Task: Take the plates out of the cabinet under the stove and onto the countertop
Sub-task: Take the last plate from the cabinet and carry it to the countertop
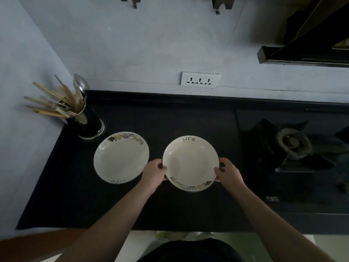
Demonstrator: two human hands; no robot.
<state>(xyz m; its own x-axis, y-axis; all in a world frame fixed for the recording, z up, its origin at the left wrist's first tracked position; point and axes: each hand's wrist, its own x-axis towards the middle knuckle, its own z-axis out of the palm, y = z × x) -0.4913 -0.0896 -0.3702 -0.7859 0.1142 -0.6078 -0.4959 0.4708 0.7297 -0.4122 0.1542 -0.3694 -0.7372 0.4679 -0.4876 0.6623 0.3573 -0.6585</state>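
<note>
On the countertop [188, 120], both hands' fingers [164, 169] grip a plate [190, 163] (lettered "life").

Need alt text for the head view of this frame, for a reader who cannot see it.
Both hands, left hand and right hand, grip opposite rims of a white plate over a black countertop. A second plate lies to its left, near a utensil holder; a gas burner sits to the right.

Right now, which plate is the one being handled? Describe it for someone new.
On the black countertop, left of the gas burner, lie two white plates. It is the right plate, gripped at its rim by both hands, with "life" on its far edge.
</note>
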